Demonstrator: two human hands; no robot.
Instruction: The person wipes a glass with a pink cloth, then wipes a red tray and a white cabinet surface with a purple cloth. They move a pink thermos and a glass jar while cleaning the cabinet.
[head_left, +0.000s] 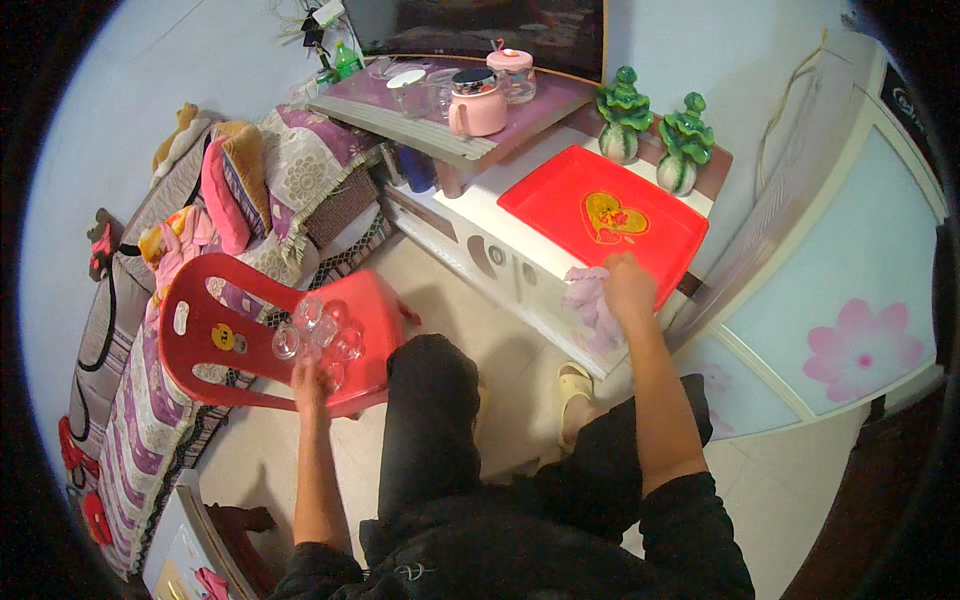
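Note:
My left hand (309, 386) is at the near side of several clear glass cups (324, 330) clustered on the seat of a red plastic chair (375, 300). Its fingertips meet the nearest glass, but whether they grip it is unclear. My right hand (628, 285) clutches a pale purple cloth (596, 304), which hangs down past the front edge of a white cabinet (547, 251). That hand is over the near rim of a red rectangular tray (544, 187). A gold heart decorates the tray's floor.
A pink mug (480, 112) and a pink-lidded glass jar (517, 79) stand on a raised purple shelf (559, 101). Two green cabbage-shaped ornaments (619, 142) are behind the tray. At left is a covered sofa (157, 382); a floral glass panel (862, 300) rises at right.

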